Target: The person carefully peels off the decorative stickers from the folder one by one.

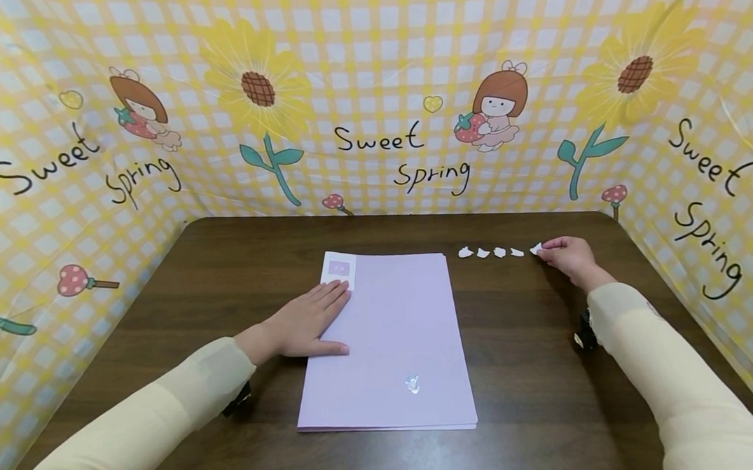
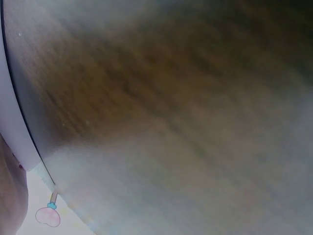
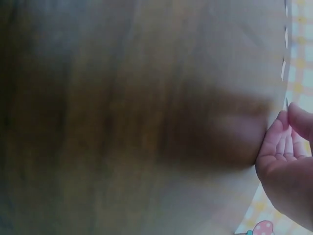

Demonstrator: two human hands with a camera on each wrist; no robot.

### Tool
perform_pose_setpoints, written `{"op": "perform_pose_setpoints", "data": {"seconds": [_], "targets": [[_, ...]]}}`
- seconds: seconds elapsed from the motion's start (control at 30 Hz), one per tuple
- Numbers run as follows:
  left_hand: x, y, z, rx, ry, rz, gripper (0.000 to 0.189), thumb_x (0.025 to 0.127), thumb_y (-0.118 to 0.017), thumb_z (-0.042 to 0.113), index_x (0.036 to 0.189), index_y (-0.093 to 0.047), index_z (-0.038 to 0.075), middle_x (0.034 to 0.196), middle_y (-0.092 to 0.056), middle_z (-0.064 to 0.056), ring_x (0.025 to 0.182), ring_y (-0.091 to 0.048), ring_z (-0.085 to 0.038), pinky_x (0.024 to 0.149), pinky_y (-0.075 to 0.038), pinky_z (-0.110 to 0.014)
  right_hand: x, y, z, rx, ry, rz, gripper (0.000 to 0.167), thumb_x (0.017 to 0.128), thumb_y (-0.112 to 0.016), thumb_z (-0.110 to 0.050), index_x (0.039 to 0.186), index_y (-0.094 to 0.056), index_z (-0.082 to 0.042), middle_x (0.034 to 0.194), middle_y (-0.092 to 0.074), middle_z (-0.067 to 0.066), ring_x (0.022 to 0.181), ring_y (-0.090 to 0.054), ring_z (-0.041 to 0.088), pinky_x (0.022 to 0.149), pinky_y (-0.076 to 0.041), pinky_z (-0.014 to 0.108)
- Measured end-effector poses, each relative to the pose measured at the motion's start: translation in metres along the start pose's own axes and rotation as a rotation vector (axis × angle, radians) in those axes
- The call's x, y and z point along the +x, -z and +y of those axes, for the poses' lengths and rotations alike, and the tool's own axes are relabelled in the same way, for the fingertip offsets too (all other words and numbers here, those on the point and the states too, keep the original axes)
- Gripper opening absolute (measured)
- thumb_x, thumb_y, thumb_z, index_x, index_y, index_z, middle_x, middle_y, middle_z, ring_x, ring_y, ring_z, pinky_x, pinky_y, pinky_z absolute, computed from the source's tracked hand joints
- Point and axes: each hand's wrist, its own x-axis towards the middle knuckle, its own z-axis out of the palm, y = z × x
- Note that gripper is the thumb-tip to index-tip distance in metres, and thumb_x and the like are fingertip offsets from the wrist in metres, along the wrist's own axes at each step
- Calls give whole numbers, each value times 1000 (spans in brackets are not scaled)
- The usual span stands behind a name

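A pale lilac folder (image 1: 404,320) lies on the table, a white label (image 1: 340,259) at its top left corner and a small shiny sticker (image 1: 413,384) near its lower edge. My left hand (image 1: 306,323) rests palm down on its left side, fingers straight and thumb spread, fingertips touching the label. Far right, my right hand (image 1: 567,259) pinches a small white scrap (image 1: 536,250) between thumb and fingers, low at the tabletop. Several similar white scraps (image 1: 499,252) lie in a row to its left. In the right wrist view, that hand (image 3: 286,152) shows the thumb meeting the fingers.
The dark wood table (image 1: 223,277) is enclosed at the back and sides by a yellow checked cloth (image 1: 383,88) printed with flowers and figures. The left wrist view shows mostly blurred tabletop (image 2: 161,122), with the folder's edge (image 2: 12,107) at its left.
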Motion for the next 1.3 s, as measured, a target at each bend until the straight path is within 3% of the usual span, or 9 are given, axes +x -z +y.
{"op": "perform_pose_setpoints", "data": {"seconds": [0.2,0.4,0.73,1.3], "targets": [[1,-1,0,2,-12,14,104,87,-33,79,153,-20,0,160,-14,-16,147,-8,-29,117,-10,-41,-1,-2,3,-115,13,51,31,92,-68,-18,105,-61,9,88,-60,5,78,-49,18,62,-42,25],[0,-1,-1,-1,-19,23,104,87,-34,78,153,-21,-2,159,-15,-18,147,-9,-29,117,-11,-42,-1,-5,6,-106,5,72,30,92,-68,-20,106,-61,6,87,-61,1,80,-50,18,63,-42,25],[0,0,0,0,-7,4,105,86,-31,80,153,-20,0,160,-14,-16,147,-8,-28,117,-9,-40,-5,-8,3,-83,-11,72,30,95,-63,-19,110,-61,8,112,-56,20,90,-47,24,70,-40,28],[0,0,0,-5,-16,13,104,87,-35,78,153,-21,-1,160,-14,-17,147,-9,-29,116,-10,-41,-5,-9,2,-92,-34,86,30,95,-63,-19,111,-60,6,111,-56,20,92,-46,26,72,-40,31]]}}
